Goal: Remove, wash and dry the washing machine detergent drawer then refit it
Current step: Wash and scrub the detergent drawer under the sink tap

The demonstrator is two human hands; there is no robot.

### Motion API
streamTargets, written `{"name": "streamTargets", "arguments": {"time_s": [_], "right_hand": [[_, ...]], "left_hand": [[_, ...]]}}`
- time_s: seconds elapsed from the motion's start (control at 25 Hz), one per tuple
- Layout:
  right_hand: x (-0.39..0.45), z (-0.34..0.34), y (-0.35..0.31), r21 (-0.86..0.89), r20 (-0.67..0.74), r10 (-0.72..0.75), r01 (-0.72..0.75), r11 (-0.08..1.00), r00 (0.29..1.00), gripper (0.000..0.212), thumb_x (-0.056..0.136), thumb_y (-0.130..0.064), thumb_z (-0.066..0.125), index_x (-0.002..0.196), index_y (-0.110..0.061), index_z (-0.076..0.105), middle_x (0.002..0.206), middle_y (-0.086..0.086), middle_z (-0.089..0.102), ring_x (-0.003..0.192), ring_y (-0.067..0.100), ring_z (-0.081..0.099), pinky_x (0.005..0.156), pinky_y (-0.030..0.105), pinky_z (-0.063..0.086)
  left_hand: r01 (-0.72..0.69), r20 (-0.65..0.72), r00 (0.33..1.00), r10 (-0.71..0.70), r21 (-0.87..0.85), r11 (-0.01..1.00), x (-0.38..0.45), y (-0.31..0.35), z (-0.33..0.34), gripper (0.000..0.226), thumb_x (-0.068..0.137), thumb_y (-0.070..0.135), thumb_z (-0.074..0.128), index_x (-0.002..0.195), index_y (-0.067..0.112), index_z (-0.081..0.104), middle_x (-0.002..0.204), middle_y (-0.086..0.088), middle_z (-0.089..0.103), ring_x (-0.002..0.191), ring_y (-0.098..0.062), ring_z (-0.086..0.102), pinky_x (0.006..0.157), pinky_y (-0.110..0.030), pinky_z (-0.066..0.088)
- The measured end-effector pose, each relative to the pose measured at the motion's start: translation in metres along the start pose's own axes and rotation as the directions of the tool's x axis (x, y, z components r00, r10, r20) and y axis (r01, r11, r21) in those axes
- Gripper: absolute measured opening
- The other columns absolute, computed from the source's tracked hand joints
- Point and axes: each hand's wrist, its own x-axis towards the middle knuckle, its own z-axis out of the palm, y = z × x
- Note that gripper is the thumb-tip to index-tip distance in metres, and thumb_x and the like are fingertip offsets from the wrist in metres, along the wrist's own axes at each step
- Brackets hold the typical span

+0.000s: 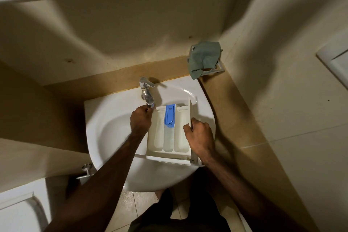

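Observation:
The white detergent drawer (169,137) lies across the right half of the white sink (113,137), with its three compartments facing up and a blue insert (170,114) in the middle one. My right hand (199,135) grips the drawer's right side wall. At the tip of the chrome tap (146,92), just left of the drawer's far end, my left hand (141,118) curls its fingers around the spout. I cannot tell whether water is running.
A green cloth (204,58) hangs over a metal holder on the wall at the sink's back right. A brown ledge (122,79) runs behind the sink. A chrome valve (85,171) sticks out below the sink's left side. A white appliance (20,211) stands at lower left.

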Motion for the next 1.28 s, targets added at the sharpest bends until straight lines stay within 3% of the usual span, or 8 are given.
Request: {"name": "streamTargets", "arguments": {"time_s": [0.24,0.44,0.56,0.68,0.84,1.04,1.16,1.28], "right_hand": [[-0.01,0.014,-0.003,0.067,-0.055,0.072,-0.068,0.995,0.996,0.026,0.098,-0.03,0.058,0.082,-0.009,0.056,0.08,0.01,0.071,0.074,0.028,0.069,0.067,0.039,0.059],[-0.025,0.021,-0.004,0.272,0.001,0.224,-0.216,0.938,0.975,0.023,0.088,-0.037,0.065,0.081,-0.016,0.063,0.069,-0.003,0.068,0.064,0.017,0.067,0.062,0.04,0.06],[-0.014,0.013,-0.009,0.362,0.139,0.313,-0.342,0.867,0.94,0.031,0.088,-0.053,0.062,0.094,-0.022,0.06,0.084,-0.005,0.07,0.076,0.018,0.071,0.066,0.047,0.065],[0.006,0.005,-0.017,0.522,0.316,0.392,-0.503,0.689,0.864,0.028,0.096,-0.041,0.057,0.117,-0.022,0.057,0.103,0.0,0.069,0.088,0.02,0.07,0.064,0.049,0.066],[0.003,0.016,-0.027,0.493,0.255,0.342,-0.426,0.759,0.904,0.041,0.083,-0.035,0.05,0.121,-0.02,0.055,0.117,0.007,0.071,0.1,0.03,0.072,0.082,0.054,0.064],[-0.006,0.029,-0.035,0.515,0.266,0.261,-0.365,0.776,0.928,0.037,0.085,-0.032,0.051,0.12,-0.019,0.05,0.115,0.007,0.07,0.098,0.028,0.072,0.079,0.052,0.065],[-0.003,0.036,-0.036,0.502,0.257,0.278,-0.373,0.78,0.926,0.041,0.081,-0.038,0.049,0.119,-0.022,0.05,0.114,0.005,0.07,0.1,0.029,0.071,0.081,0.054,0.064],[-0.001,0.041,-0.034,0.535,0.243,0.323,-0.404,0.742,0.915,0.038,0.083,-0.034,0.049,0.119,-0.024,0.053,0.114,0.002,0.071,0.101,0.028,0.072,0.083,0.054,0.063]], "left_hand": [[0.091,0.331,0.944,-0.001,-0.255,0.963,-0.026,-0.025,-0.002,0.032,0.105,0.025,0.05,0.134,0.013,0.054,0.126,-0.009,0.063,0.113,-0.03,0.063,0.095,-0.05,0.056],[-0.078,0.098,0.991,0.086,-0.084,0.993,-0.022,-0.023,-0.003,0.034,0.103,0.039,0.055,0.123,0.014,0.066,0.114,-0.01,0.074,0.099,-0.032,0.068,0.087,-0.044,0.055],[-0.088,0.079,0.993,0.09,-0.027,0.996,-0.015,-0.014,-0.005,0.039,0.1,0.052,0.053,0.11,0.018,0.069,0.099,-0.009,0.075,0.09,-0.032,0.067,0.078,-0.041,0.054],[-0.074,0.102,0.993,0.068,0.065,0.995,-0.001,0.0,-0.008,0.043,0.094,0.054,0.063,0.108,0.014,0.068,0.099,-0.012,0.074,0.091,-0.034,0.067,0.075,-0.039,0.052],[0.039,0.056,0.998,-0.043,0.072,0.997,0.005,0.008,-0.007,0.049,0.08,0.051,0.08,0.112,0.014,0.072,0.105,-0.01,0.075,0.096,-0.031,0.069,0.076,-0.036,0.05],[0.054,-0.067,0.997,-0.042,0.195,0.979,-0.002,0.005,-0.009,0.058,0.088,0.068,0.061,0.091,0.012,0.07,0.082,-0.005,0.073,0.076,-0.026,0.066,0.064,-0.031,0.043],[-0.134,0.075,0.99,0.121,0.196,0.971,0.001,-0.009,-0.012,0.043,0.103,0.045,0.051,0.108,0.004,0.062,0.091,-0.015,0.074,0.086,-0.037,0.068,0.066,-0.034,0.041],[-0.16,0.35,0.929,0.119,0.091,0.983,0.005,-0.012,-0.035,0.036,0.103,0.025,0.055,0.132,0.005,0.047,0.112,-0.016,0.069,0.101,-0.038,0.066,0.076,-0.037,0.047]]}}
